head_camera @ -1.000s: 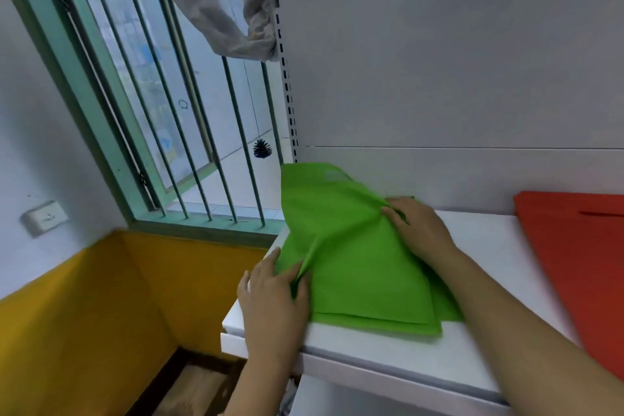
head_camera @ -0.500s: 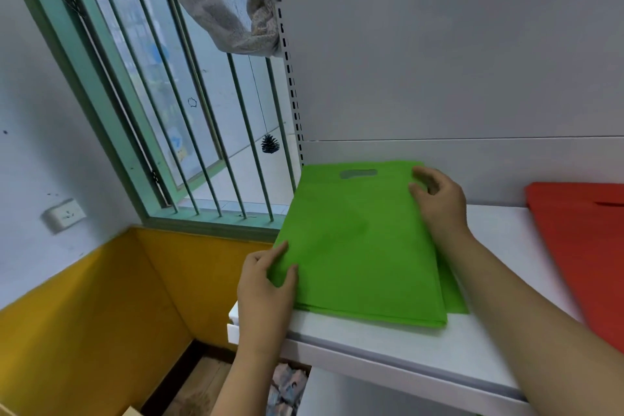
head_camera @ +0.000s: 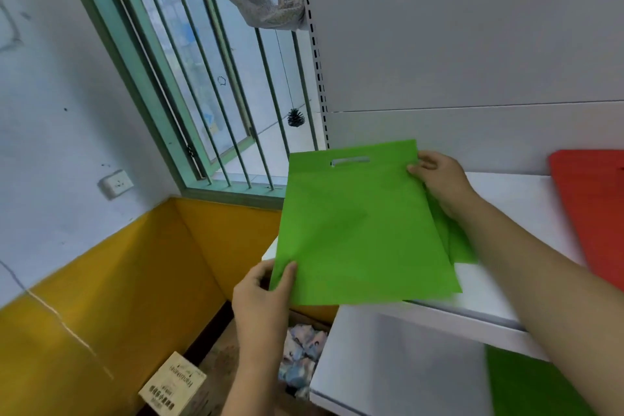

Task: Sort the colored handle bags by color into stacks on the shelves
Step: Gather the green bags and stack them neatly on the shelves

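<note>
A flat green handle bag [head_camera: 354,226] with a cut-out handle slot lies at the left end of the white shelf [head_camera: 506,199], on top of more green bags whose edges peek out at its right. My left hand [head_camera: 263,287] pinches its near left corner, which juts past the shelf's end. My right hand [head_camera: 439,179] grips the far right corner by the handle edge. A red bag stack [head_camera: 591,213] lies further right on the same shelf.
The white back panel [head_camera: 472,44] rises behind the shelf. A lower shelf [head_camera: 388,365] carries a green bag [head_camera: 526,385] at the bottom right. At left are a barred window [head_camera: 209,78], a yellow wall and a cardboard box [head_camera: 175,388] on the floor.
The crumpled top green bag has been spread flat, its handle slot now showing. My right hand moved to the far right corner, my left to the near left corner.
</note>
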Motion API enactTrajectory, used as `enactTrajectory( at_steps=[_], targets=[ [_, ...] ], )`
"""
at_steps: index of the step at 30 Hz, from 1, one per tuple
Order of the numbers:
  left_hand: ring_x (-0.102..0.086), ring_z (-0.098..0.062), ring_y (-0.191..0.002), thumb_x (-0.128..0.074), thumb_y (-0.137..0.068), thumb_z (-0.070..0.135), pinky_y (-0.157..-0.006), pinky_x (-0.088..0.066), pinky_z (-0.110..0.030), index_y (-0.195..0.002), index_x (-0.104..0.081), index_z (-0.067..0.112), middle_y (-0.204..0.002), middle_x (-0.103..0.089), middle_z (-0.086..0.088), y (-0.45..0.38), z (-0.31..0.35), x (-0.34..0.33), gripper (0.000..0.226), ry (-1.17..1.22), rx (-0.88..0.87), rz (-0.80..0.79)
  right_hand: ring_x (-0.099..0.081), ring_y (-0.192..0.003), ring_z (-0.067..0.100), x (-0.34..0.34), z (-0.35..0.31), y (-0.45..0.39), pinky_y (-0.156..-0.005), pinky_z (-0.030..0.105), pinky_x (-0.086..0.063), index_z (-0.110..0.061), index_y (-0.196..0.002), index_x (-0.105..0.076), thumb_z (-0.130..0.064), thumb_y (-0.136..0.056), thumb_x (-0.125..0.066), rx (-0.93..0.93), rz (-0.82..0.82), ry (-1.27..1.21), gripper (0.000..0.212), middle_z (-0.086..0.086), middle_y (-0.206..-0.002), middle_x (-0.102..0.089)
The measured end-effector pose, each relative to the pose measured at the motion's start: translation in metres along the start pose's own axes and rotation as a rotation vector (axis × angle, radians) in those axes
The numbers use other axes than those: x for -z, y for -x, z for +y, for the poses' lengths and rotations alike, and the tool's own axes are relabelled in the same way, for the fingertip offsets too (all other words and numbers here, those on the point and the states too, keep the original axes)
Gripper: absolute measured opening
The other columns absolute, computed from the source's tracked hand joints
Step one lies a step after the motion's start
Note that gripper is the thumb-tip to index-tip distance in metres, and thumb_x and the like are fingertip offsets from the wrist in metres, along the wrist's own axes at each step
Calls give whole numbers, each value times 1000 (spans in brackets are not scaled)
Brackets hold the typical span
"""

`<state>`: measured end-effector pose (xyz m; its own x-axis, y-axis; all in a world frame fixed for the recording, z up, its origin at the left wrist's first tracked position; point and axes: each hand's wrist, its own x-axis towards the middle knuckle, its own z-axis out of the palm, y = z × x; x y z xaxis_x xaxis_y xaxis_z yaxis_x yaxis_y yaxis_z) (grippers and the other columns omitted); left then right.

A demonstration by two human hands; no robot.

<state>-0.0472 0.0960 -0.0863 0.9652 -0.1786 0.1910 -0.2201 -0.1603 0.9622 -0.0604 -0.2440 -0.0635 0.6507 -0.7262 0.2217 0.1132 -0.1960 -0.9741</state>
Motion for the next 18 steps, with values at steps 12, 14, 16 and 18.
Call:
enactTrajectory(
  at_steps=[12, 14, 16, 18],
  targets=[
    [-69, -30, -84, -68, -91, 27, -82, -56, -52, -84, -70, 14, -81, -72, -5, 65, -56, 97, 15, -8, 332, -37, -65, -77, 23, -24, -78, 136, -58, 26, -47, -15, -90, -61, -15, -92, -63, 146, -207, 425, 3, 4, -88, -68],
    [-68, -26, -81, -67, -92, 25, -78, -57, -47, -85, -69, 12, -82, -72, -6, 86, -70, 104, 16, -52, 355, -59, -56, -69, 14, -25, -79, 176, -55, 24, -37, -20, -87, -52, -24, -93, -62, 308, -183, 719, 12, -6, -82, -61],
    [-68, -28, -76, -70, -88, 28, -71, -58, -47, -81, -68, 8, -79, -71, -10, 102, -99, 101, 21, -86, 401, -95, -51, -64, 13, -20, -72, 214, -55, 27, -33, -21, -93, -51, -29, -94, -59, 439, -227, 899, 11, -6, -82, -59],
    [-68, -32, -72, -72, -76, 44, -65, -58, -50, -80, -67, 7, -77, -69, -15, 121, -136, 89, 37, -161, 454, -142, -54, -66, 20, -7, -55, 246, -57, 31, -38, -17, -97, -53, -29, -95, -58, 479, -304, 983, 13, 1, -82, -63]
  ],
)
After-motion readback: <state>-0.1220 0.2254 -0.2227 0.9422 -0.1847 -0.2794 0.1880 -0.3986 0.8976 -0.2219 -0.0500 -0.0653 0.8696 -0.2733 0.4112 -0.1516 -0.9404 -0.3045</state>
